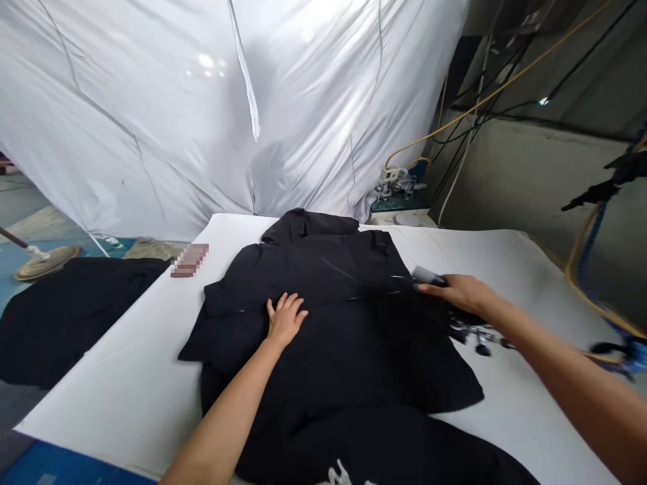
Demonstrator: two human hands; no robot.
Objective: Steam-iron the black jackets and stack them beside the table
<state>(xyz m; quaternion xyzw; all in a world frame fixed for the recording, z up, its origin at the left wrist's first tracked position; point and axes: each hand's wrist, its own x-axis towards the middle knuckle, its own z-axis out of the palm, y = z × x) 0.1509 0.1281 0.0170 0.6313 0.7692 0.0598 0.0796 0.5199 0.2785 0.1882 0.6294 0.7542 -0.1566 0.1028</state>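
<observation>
**Hand Positions and Garment Layout on White Table**

The hands are apart. The left hand (286, 320) is open, palm down, fingers spread on the black garment (323, 337) and directed toward the far edge of the table. The right hand (462, 292) is closed on a handheld tool (429, 277), above the garment's right side. The tool's long axis runs roughly left to right; its gray end points left, slightly toward the far edge. Its exact type is not discernible.

A blurred metal fitting (482, 337) with dark round parts is located just below the right hand. Whether it connects to the tool cannot be determined.

The garment occupies the middle of the white table (121, 377). Its long axis runs from the near edge toward the far edge. A bunched section points to the far edge; a broad folded band crosses from left to right below it. A white marking (340, 473) shows at the near end.

A reddish-brown object (190, 261), partly pixelated, rests at the table's left edge, toward the far left corner. Dark cloth (65, 316) lies beyond the left edge. A white sheet (176, 121) hangs behind the far edge. A small machine (397, 183) stands beyond that edge, right of center, near a yellow hose (485, 101).
</observation>
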